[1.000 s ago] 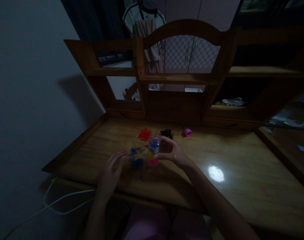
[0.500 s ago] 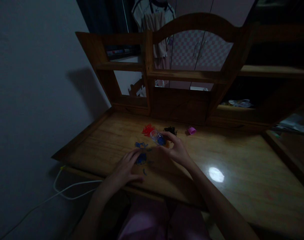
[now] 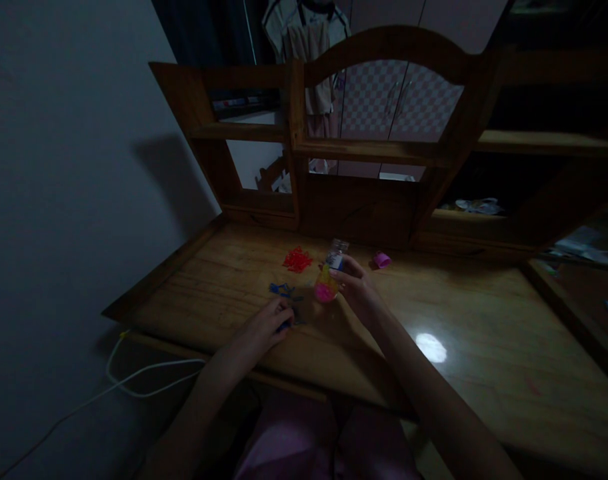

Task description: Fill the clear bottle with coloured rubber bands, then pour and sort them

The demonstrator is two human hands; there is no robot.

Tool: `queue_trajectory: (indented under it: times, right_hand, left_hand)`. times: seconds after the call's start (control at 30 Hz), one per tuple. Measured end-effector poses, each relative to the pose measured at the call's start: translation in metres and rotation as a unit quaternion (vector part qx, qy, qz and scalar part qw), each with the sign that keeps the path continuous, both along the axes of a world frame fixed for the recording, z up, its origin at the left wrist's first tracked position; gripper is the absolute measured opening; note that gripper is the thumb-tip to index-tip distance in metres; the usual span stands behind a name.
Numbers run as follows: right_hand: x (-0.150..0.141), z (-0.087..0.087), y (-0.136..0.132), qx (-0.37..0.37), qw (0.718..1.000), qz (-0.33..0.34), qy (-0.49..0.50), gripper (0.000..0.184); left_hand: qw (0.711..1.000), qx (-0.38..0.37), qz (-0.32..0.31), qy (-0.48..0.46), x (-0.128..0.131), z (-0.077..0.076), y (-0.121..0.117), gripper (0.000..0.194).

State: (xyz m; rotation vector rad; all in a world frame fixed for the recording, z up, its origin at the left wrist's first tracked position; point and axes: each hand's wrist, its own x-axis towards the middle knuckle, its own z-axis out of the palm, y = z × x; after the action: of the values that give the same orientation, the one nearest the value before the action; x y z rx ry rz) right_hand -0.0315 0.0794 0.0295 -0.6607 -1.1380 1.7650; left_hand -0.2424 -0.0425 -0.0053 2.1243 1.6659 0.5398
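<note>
Head view: held clear jar (image 3: 331, 273) in right hand (image 3: 357, 280), thumb on near side, other fingers wrapped behind, partly hidden. Kept jar above wooden desk (image 3: 209, 280), tilted, mouth up and away, pink and yellow contents low, blue above. Curled left-hand (image 3: 269, 323) fingers close together, down over blue pieces (image 3: 284, 327); could not tell pinching from mere touching. Saw loose blue strands (image 3: 283, 290) just beyond left hand, red pile (image 3: 297, 259) farther back, pink cap-like piece (image 3: 382, 260) on desk, right of jar, apart from right hand.
</note>
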Motion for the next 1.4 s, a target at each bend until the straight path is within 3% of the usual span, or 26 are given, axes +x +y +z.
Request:
queue_trajectory:
  times: [0.13,0.27,0.43,0.53,0.67,0.8,1.07,1.4]
  right_hand:
    - [0.002,-0.001,0.003,0.001,1.0,-0.001,-0.003,0.041]
    - [0.001,-0.003,0.003,0.046,0.998,-0.017,-0.026,0.04]
    - [0.002,-0.003,0.004,0.134,0.988,-0.033,-0.064,0.047]
    - [0.003,-0.001,0.001,0.226,0.964,-0.048,-0.131,0.045]
    - [0.002,-0.001,-0.006,0.351,0.912,-0.059,-0.202,0.043]
    - [0.0,-0.002,-0.014,0.387,0.897,-0.036,-0.208,0.043]
    - [-0.005,-0.009,-0.017,0.378,0.903,-0.029,-0.202,0.045]
    - [-0.006,-0.01,-0.019,0.367,0.91,-0.031,-0.192,0.046]
  left_hand:
    - [0.999,-0.02,-0.027,-0.016,-0.01,0.006,0.011,0.018]
    - [0.998,-0.04,-0.043,-0.021,-0.02,0.007,0.022,0.015]
    - [0.996,-0.053,0.015,-0.077,-0.023,0.017,0.032,0.013]
    - [0.985,-0.041,0.048,-0.163,-0.025,0.034,0.037,0.016]
    - [0.961,0.042,0.083,-0.261,-0.025,0.066,0.042,0.022]
    - [0.945,0.104,0.082,-0.299,-0.011,0.092,0.042,0.019]
    - [0.964,0.168,0.041,-0.2,0.02,0.102,0.039,0.012]
    - [0.987,0.116,0.038,-0.103,0.006,0.115,0.033,0.018]
